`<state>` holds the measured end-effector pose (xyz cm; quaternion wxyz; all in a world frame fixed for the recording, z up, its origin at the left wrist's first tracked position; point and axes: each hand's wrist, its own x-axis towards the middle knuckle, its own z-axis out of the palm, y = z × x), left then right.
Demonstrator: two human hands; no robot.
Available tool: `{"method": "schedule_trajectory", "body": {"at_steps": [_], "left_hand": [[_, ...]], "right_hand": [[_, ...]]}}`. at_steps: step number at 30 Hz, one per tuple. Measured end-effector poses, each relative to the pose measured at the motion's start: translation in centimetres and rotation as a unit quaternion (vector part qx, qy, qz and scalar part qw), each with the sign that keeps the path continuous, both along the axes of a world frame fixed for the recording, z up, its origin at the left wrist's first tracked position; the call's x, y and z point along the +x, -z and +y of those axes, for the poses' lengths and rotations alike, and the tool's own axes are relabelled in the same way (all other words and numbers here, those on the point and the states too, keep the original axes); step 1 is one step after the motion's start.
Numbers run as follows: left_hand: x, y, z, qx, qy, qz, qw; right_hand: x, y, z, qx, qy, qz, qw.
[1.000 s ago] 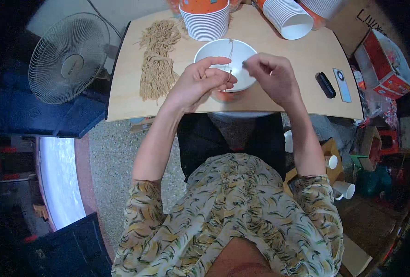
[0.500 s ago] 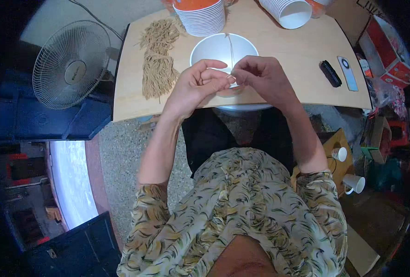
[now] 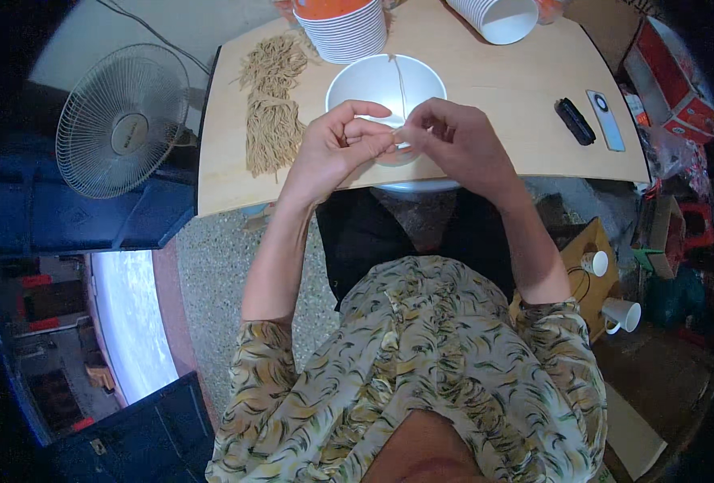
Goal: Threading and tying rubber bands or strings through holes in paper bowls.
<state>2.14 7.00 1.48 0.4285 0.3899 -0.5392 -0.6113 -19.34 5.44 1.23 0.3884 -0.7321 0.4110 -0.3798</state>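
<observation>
Since a second ago, the right hand (image 3: pixel 460 145) has come inward from beyond the bucket's middle, and its fingertips now meet those of the left hand (image 3: pixel 337 149). Nearest is the person's patterned shirt (image 3: pixel 421 338), with dark trousers (image 3: pixel 349 233) above it and both bare forearms reaching forward to the table edge. Left thumb and forefinger are pinched together, the other fingers curled loosely; the right thumb and fingers close on the same spot, slightly blurred. What they pinch is too small to make out, and I cannot tell whether it is the end of the cord. Just beyond the fingers stands the white-lined bucket (image 3: pixel 349 84), upright near the front edge of the table (image 3: pixel 493 88), its orange outside showing below the hands. A thin tan cord (image 3: pixel 401 79) runs from its far rim down across the inside toward the fingertips. To the right, two white cups, one (image 3: pixel 621 315) nearer than the other, sit below table level. On the tabletop, a bundle of tan cords (image 3: pixel 275 133) lies left of the bucket, while a black oblong item (image 3: pixel 574 121) and a pale phone (image 3: pixel 606 121) lie side by side at the right. Left of the table is a fan (image 3: pixel 123 121). Farther back, a stack of nested buckets (image 3: pixel 341 32) stands upright, and another stack (image 3: pixel 506 20) lies tipped over, its open mouth toward the person.
</observation>
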Motion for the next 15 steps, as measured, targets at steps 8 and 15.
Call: {"method": "schedule_trajectory", "body": {"at_steps": [8,15], "left_hand": [[0.5,-0.3,-0.3,-0.012,0.042,-0.014,0.999],[1.4,0.1,-0.4,-0.05,0.085,-0.005,0.995]], "right_hand": [[1.2,0.8,-0.9,-0.25,-0.006,-0.062,0.966],[0.7,0.8,-1.8,-0.097,-0.121,-0.042,0.987]]}}
